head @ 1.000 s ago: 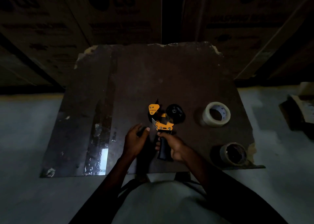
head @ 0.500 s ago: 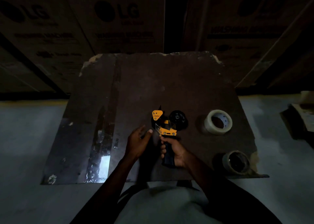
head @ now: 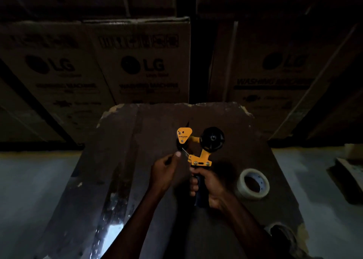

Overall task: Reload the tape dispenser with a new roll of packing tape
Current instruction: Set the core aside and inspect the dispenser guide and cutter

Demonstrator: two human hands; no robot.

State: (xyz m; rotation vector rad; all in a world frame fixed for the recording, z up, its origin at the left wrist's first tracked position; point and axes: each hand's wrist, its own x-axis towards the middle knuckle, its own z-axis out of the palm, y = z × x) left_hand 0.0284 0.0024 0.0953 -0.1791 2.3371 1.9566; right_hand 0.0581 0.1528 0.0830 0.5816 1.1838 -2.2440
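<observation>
**A:** What do I have in the right grip (head: pixel 209 188)?

**B:** From my seat, my right hand is clenched around the black handle of the tape dispenser (head: pixel 199 150), holding it upright above the dark tabletop (head: pixel 121 160). The orange frame stands above my fist, and the black spool hub at its upper right carries no roll.

**A:** And the left grip (head: pixel 164 171)?

**B:** Just left of the dispenser, fingers loosely curled, thumb tip close to the small metal blade at the frame's lower left. I cannot tell whether the thumb touches it. That hand grasps nothing I can make out.

**A:** Where is the new roll?

**B:** The pale roll of packing tape (head: pixel 253 184) lies flat on the tabletop, to the right of the dispenser handle and slightly below it, near my right wrist but apart from it. A brown cardboard core (head: pixel 282 233) sits further down from the dispenser, at the tabletop's lower right edge, partly behind my forearm.

**A:** Behind the dispenser?

**B:** Stacked LG washing machine cartons (head: pixel 141 66), very dim.
</observation>
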